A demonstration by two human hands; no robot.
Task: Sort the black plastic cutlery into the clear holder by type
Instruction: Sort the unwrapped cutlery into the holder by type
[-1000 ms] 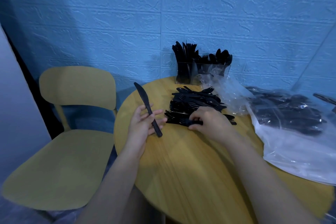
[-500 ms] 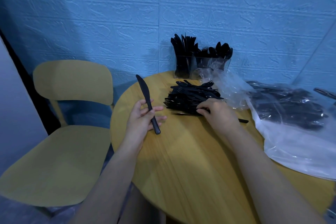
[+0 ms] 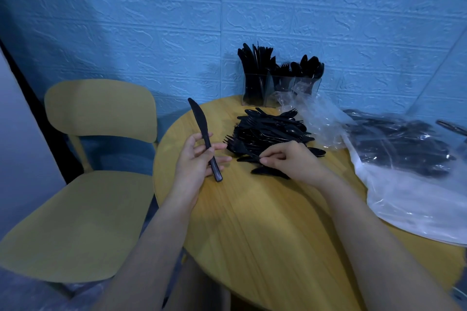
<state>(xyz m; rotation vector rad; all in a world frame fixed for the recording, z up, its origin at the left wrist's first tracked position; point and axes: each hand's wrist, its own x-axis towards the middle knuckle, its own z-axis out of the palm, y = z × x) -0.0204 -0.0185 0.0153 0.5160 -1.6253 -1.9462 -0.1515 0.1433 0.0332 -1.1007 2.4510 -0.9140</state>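
Note:
My left hand (image 3: 195, 163) holds a black plastic knife (image 3: 202, 131) by its handle, blade pointing up and away, over the left side of the round wooden table (image 3: 265, 235). My right hand (image 3: 293, 161) pinches the handle of a black fork (image 3: 240, 146) at the near edge of a loose pile of black cutlery (image 3: 270, 131). The clear holder (image 3: 280, 87) stands at the table's far edge by the wall, with knives in its left compartment, forks in the middle and spoons on the right.
Crumpled clear plastic (image 3: 318, 118) lies right of the pile. A large plastic bag with more black cutlery (image 3: 404, 149) covers the table's right side. A yellow chair (image 3: 83, 184) stands left of the table. The blue brick-pattern wall (image 3: 177, 33) is close behind.
My right hand has shifted from deep in the pile to its near edge and now pinches a fork handle, drawing it out. My left hand keeps hold of the knife, barely moved.

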